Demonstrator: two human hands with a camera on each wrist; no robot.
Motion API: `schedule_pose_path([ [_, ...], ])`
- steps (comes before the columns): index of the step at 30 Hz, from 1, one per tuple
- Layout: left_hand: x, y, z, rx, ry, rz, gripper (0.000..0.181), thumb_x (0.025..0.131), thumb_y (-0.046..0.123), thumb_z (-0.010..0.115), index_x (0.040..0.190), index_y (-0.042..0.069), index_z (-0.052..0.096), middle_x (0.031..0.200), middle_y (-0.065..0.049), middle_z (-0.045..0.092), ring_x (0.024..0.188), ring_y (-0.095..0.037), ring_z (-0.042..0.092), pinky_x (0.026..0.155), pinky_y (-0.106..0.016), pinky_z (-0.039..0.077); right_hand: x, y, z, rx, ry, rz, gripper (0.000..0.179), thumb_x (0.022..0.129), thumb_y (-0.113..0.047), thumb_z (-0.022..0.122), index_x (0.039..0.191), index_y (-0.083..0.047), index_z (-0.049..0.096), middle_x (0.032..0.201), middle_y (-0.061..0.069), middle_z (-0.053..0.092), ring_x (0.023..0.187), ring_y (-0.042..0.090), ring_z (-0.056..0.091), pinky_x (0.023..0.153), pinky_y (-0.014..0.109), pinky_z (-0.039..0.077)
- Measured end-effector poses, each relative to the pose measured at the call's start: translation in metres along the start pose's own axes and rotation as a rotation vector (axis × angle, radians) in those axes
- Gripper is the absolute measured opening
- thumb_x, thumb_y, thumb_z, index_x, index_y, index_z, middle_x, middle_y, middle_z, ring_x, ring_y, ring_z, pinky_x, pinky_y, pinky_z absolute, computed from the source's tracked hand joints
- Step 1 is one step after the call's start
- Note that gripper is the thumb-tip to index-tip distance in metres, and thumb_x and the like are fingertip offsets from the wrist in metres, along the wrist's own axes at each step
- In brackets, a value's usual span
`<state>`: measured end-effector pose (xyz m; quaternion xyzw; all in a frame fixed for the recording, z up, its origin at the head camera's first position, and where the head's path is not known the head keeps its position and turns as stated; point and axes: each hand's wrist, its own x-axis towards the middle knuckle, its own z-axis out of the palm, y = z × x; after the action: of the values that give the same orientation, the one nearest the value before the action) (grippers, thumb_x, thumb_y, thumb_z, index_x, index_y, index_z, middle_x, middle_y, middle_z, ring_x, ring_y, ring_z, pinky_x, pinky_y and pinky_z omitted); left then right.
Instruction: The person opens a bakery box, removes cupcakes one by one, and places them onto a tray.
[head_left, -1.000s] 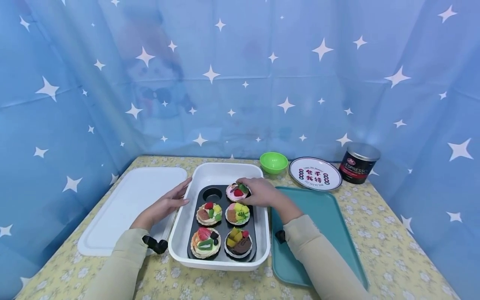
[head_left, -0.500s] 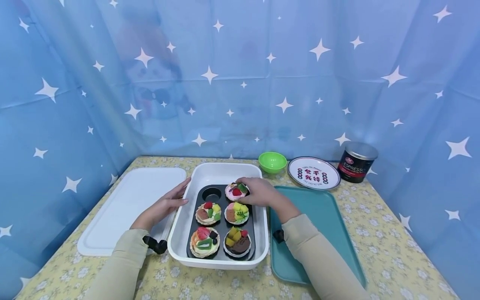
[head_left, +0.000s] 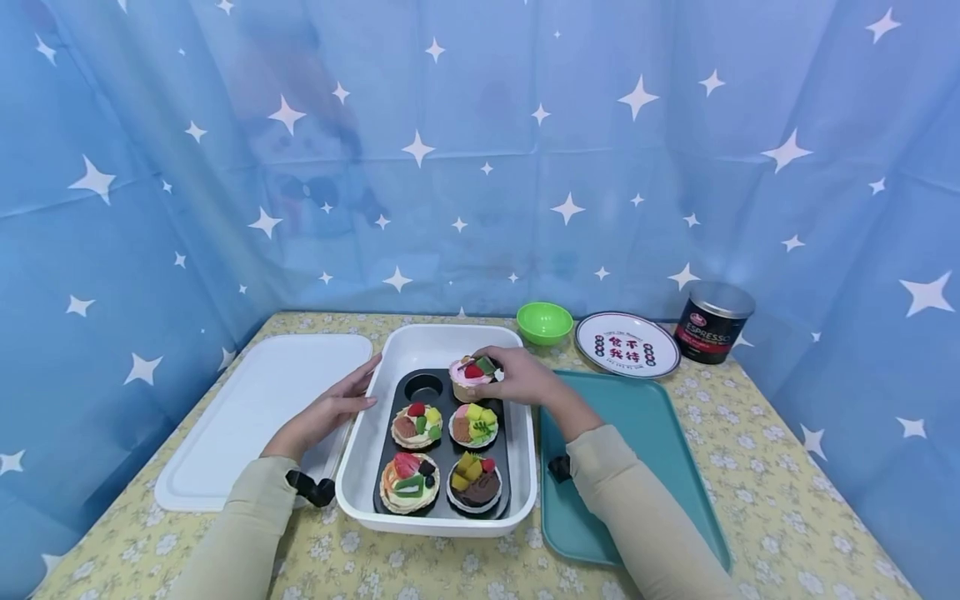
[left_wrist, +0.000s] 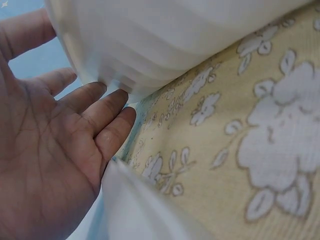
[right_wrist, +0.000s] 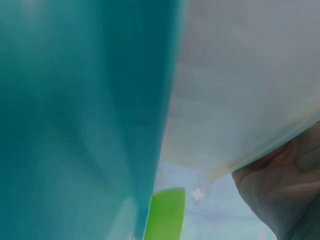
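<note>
My right hand (head_left: 519, 379) pinches a pink-topped cupcake (head_left: 468, 385) with a red berry and green fruit, tilted and raised at the back right cup of the dark muffin tin (head_left: 442, 500). Several other fruit-topped tarts fill the tin's cups, such as a chocolate one (head_left: 476, 487); the back left cup (head_left: 423, 389) holds nothing. The tin lies inside a deep white tub (head_left: 431, 527). Against the tub's left wall my left hand (left_wrist: 55, 130) rests with its fingers straight. In the right wrist view, the tub's wall hides the fingers of the right hand (right_wrist: 285, 185).
A white lid or board (head_left: 255, 417) lies left of the tub, a teal tray (head_left: 637, 467) right of it. Behind stand a green bowl (head_left: 545, 323), a white plate with red writing (head_left: 628, 344) and an espresso can (head_left: 714, 323). A starry blue curtain (head_left: 480, 167) closes the back.
The pink-topped cupcake has risen a little and tipped, showing its side, as my right hand moved up with it. My left hand stays at the tub's wall.
</note>
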<state>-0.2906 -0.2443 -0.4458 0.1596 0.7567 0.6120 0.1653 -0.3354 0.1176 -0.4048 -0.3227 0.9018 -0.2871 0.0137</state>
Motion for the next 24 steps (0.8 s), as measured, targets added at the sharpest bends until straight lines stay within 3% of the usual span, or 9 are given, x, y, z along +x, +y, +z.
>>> schedule_pose_path([
  [6,0.003,-0.003,-0.001,-0.013,-0.009,0.019,0.077,0.101,0.021,0.057,0.163,0.034,0.012,0.169,-0.006,0.008,0.154,-0.033,0.009,0.119,-0.059,0.017,-0.001,0.003,-0.005,0.041,0.026,-0.019,0.063,0.089,-0.047,0.074,0.142,-0.018,0.056,0.121,0.0,0.064,0.106,0.017,0.061,0.083,0.037,0.053],
  [14,0.006,-0.002,-0.003,-0.03,-0.026,0.019,0.076,0.102,0.021,0.056,0.163,0.034,0.012,0.169,-0.007,0.007,0.153,-0.034,0.011,0.119,-0.058,0.018,-0.006,0.0,-0.025,0.019,0.08,-0.016,0.064,0.088,-0.041,0.078,0.142,-0.015,0.055,0.115,0.001,0.065,0.104,0.017,0.063,0.084,0.036,0.054],
  [24,0.006,0.002,-0.006,-0.013,-0.026,-0.013,0.077,0.102,0.021,0.056,0.163,0.037,0.012,0.169,-0.01,0.004,0.153,-0.037,0.011,0.118,-0.06,0.019,-0.038,0.015,-0.067,0.043,0.158,0.074,0.07,0.085,-0.046,0.079,0.143,-0.015,0.055,0.117,0.007,0.065,0.104,0.024,0.063,0.084,0.043,0.055],
])
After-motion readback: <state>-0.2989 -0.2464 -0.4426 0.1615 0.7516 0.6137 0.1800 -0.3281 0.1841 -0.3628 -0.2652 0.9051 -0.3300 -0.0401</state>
